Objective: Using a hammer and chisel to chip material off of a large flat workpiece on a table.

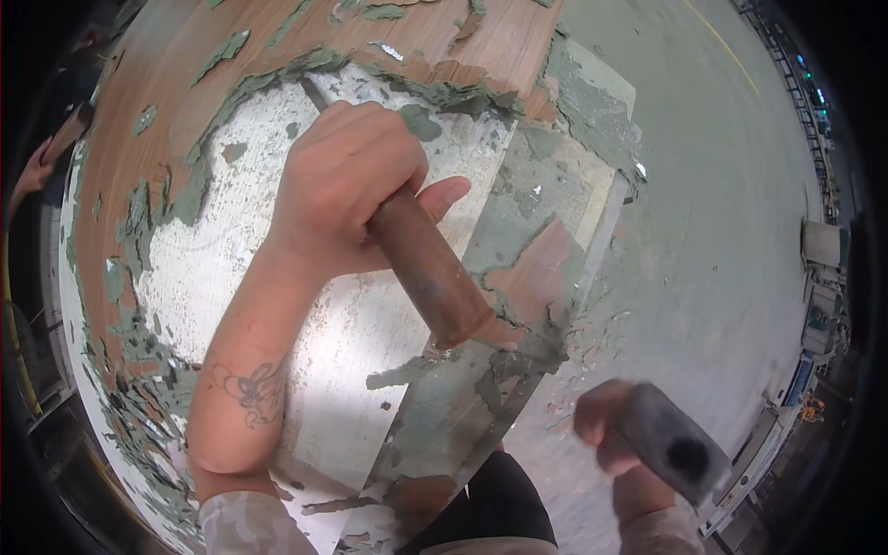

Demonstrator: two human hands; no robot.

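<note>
My left hand [347, 176] is closed around a chisel; its thick brown wooden handle [430, 273] points down and right toward me. The chisel's dark metal blade [314, 93] reaches up and left to the torn edge of a wood-grain top layer [166, 74]. Green, crumbly backing flakes along that edge. Under my left arm lies the bared whitish panel [222, 277], with bits of residue on it. At the lower right, off the panel's edge, my right hand [606, 425] grips a hammer with a blocky grey head [675, 444]. Motion blurs both, and the hammer's handle is mostly hidden.
Green peeled scraps [139, 407] litter the panel's left side. At the far left another person's hand [35, 168] holds a wooden-looking tool. A grey-green floor [721, 213] spreads to the right, with debris near the panel. Equipment [823, 277] lines the far right rim.
</note>
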